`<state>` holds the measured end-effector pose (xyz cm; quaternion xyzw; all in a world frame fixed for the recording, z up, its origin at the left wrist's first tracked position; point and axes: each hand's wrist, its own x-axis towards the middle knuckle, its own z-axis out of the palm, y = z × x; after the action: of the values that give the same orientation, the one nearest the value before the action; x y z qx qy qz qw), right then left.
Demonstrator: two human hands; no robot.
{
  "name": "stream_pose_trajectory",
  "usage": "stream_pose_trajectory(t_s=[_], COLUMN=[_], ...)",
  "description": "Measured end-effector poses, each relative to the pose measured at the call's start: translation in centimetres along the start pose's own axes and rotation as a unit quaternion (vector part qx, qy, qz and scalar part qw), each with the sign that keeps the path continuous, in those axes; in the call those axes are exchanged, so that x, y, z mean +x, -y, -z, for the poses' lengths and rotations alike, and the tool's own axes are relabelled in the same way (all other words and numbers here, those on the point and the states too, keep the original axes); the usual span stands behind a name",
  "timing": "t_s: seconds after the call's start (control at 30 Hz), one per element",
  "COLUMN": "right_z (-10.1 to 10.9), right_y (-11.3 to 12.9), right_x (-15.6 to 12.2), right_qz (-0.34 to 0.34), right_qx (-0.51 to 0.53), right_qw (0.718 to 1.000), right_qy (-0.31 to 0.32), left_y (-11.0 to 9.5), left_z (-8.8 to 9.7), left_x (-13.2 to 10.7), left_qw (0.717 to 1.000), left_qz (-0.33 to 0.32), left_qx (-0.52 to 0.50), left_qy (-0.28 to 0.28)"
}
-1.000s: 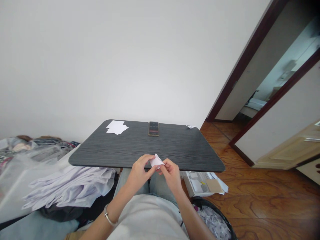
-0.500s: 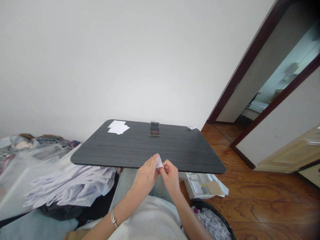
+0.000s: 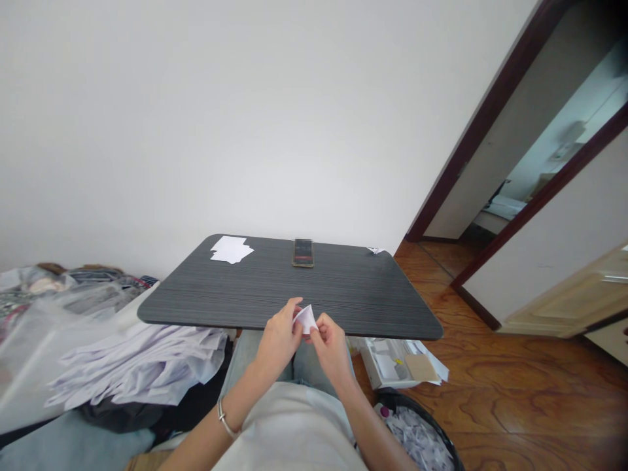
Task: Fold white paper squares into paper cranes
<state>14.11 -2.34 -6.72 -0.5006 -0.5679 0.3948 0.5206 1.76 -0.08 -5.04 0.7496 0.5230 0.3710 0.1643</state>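
A small folded piece of white paper (image 3: 307, 318) is pinched between both my hands at the near edge of the dark table (image 3: 275, 288). My left hand (image 3: 277, 339) grips its left side with thumb and fingertips closed. On the right side, my right hand (image 3: 330, 341) pinches the paper too. A silver bracelet sits on my left wrist.
A few white paper sheets (image 3: 230, 249) lie at the table's far left, a phone (image 3: 303, 252) at the far middle, a small folded paper (image 3: 375, 250) at the far right corner. Left is a pile of crumpled paper (image 3: 137, 366); right, a box (image 3: 392, 364) and a bin of scraps (image 3: 417, 438).
My hands first closed together over the paper, then parted a little, so more of the white piece shows between my fingers. The view shifted slightly.
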Motion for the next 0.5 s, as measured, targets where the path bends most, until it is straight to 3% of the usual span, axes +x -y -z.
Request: stream_pose_trajectory(t_s=[0.27,0.5], right_z=[-0.3,-0.2], right_y=[-0.4,0.0], right_x=[-0.1,0.1], right_qz=[0.007,-0.026], right_qx=[-0.009,0.058], right_qw=[1.0,0.998], right_qy=[0.019,0.027], left_y=[1.7,0.8], left_z=[0.4,1.1], left_x=[0.6,0.3], left_qw=[0.993,0.991], left_qz=[0.018,-0.056], left_qx=[-0.113,-0.118], left_qy=[-0.015,-0.022])
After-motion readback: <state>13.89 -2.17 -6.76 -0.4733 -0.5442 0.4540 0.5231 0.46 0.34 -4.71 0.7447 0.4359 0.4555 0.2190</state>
